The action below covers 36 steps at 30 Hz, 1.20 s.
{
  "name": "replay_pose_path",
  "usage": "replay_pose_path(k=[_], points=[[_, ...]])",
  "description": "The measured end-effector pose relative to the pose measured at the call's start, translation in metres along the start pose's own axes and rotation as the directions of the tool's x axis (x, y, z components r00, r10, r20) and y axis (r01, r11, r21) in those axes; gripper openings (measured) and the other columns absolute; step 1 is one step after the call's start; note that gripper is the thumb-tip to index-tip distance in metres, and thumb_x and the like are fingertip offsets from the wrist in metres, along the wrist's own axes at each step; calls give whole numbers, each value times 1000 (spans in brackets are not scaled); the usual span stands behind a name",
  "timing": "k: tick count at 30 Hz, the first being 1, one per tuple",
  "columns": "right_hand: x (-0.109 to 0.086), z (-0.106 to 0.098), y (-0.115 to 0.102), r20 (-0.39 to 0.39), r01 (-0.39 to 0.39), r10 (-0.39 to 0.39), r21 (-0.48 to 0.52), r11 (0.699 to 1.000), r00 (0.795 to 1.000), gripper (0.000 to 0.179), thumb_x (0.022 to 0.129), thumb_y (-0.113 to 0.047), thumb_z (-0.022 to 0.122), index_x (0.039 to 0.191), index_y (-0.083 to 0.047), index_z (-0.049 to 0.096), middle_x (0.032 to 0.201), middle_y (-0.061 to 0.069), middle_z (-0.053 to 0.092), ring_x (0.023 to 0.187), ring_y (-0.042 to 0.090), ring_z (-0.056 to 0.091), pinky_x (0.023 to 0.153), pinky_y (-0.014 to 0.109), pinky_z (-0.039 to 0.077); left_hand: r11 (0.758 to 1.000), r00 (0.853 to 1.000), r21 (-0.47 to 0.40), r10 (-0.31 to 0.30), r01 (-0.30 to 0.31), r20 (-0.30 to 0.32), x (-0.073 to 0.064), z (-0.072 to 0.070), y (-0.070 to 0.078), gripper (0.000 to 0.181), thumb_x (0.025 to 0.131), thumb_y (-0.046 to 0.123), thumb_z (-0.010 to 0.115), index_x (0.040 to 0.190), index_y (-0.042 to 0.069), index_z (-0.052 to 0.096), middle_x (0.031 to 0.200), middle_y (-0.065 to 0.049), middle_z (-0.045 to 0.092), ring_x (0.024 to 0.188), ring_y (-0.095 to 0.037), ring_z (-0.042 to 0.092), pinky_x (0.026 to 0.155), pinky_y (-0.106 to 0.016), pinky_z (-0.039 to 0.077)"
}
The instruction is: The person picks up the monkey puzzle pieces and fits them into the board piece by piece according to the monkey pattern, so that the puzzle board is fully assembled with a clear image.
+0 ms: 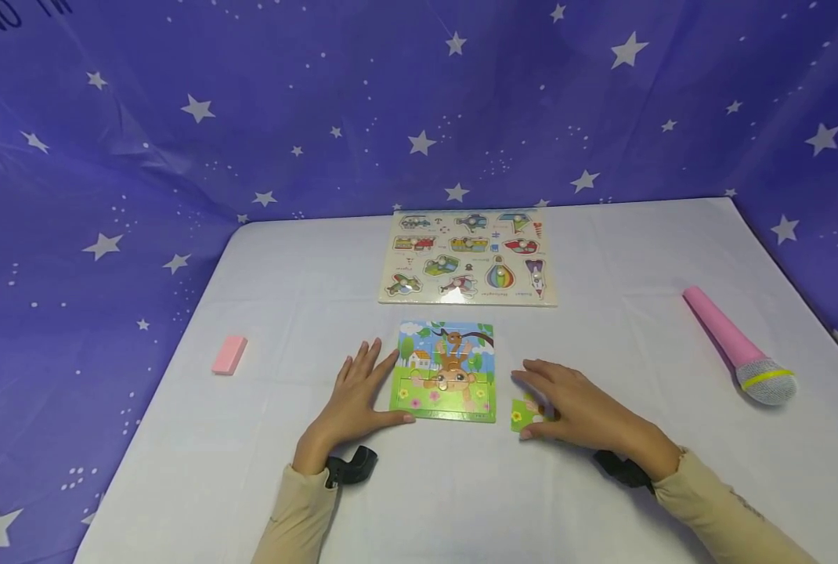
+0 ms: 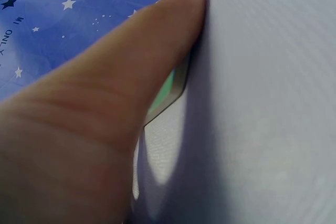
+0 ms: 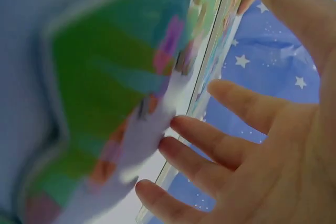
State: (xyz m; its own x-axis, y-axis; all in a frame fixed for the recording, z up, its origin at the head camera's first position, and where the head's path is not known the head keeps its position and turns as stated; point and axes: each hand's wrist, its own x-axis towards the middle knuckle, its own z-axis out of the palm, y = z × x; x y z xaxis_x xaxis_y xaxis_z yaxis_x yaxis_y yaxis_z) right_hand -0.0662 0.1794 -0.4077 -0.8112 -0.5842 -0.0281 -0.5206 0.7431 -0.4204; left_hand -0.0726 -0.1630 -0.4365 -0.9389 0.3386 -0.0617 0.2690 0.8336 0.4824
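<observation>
A square picture puzzle (image 1: 443, 372) of a monkey hanging from a branch lies in front of me, with seams between its pieces. My left hand (image 1: 355, 399) rests at its left side, fingers spread along the edge and thumb lying at the near corner. That thumb (image 2: 152, 40) covers part of the board's edge in the left wrist view. My right hand (image 1: 577, 403) arches over loose green puzzle pieces (image 1: 523, 415) just right of the puzzle, its palm partly hiding them. Extended, separated fingers (image 3: 215, 142) show in the right wrist view beside a large, blurred green piece (image 3: 105, 87).
Behind the puzzle lies a peg board (image 1: 468, 258) with vehicle shapes. A pink eraser-like block (image 1: 229, 355) sits at the left, and a pink toy microphone (image 1: 739, 345) at the right. A starry blue sheet (image 1: 419, 102) hangs beyond the white tabletop (image 1: 461, 493).
</observation>
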Motion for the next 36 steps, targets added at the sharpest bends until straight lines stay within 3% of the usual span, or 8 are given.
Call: replay_pose_path(k=[7, 17, 22, 27, 32, 36], points=[[-5, 8, -7, -79, -61, 57, -47, 997, 995, 59, 70, -40, 74, 117, -9, 58, 134, 17, 46, 124, 36, 43, 95, 55, 37, 1000, 1000, 1, 4, -4, 4, 0, 0, 0, 97, 66, 56, 70, 144, 20, 24, 154, -10, 8, 142, -30, 1, 114, -50, 1], [-5, 13, -21, -169, -194, 188, -18, 981, 967, 53, 62, -32, 81, 102, -5, 61, 126, 19, 52, 119, 36, 46, 92, 54, 39, 1000, 1000, 3, -1, 1, 3, -2, -1, 2, 97, 66, 55, 71, 144, 20, 25, 154, -11, 9, 142, -30, 2, 114, -50, 2], [-3, 14, -22, -201, -175, 175, 21, 984, 964, 53, 59, -26, 84, 99, -7, 55, 120, 15, 55, 111, 32, 50, 90, 51, 40, 1000, 1000, 1, -5, 5, 7, -1, -1, 2, 97, 66, 55, 71, 144, 21, 25, 154, -10, 8, 142, -29, 1, 114, -50, 2], [0, 13, -21, -209, -122, 141, 105, 987, 968, 55, 58, -15, 84, 102, -7, 52, 102, 3, 58, 83, 13, 49, 74, 30, 43, 1000, 1000, 2, -3, 3, 9, -1, -1, 2, 97, 67, 55, 71, 144, 20, 25, 154, -10, 8, 142, -30, 1, 114, -50, 2], [1, 12, -20, -178, -84, 123, 214, 973, 976, 42, 62, -5, 80, 91, -10, 49, 99, 3, 62, 76, 9, 51, 63, 19, 44, 1000, 1000, 1, -5, 5, 9, 0, -2, 2, 96, 67, 56, 70, 144, 21, 24, 154, -10, 7, 142, -29, 0, 114, -50, 1], [1, 10, -21, -130, -94, 125, 224, 970, 984, 42, 66, -6, 77, 93, -11, 45, 79, -5, 59, 67, 5, 52, 58, 17, 43, 1000, 1000, 0, -4, 4, 8, -1, -2, 2, 96, 67, 55, 70, 144, 21, 24, 154, -10, 7, 142, -29, 1, 114, -50, 1]])
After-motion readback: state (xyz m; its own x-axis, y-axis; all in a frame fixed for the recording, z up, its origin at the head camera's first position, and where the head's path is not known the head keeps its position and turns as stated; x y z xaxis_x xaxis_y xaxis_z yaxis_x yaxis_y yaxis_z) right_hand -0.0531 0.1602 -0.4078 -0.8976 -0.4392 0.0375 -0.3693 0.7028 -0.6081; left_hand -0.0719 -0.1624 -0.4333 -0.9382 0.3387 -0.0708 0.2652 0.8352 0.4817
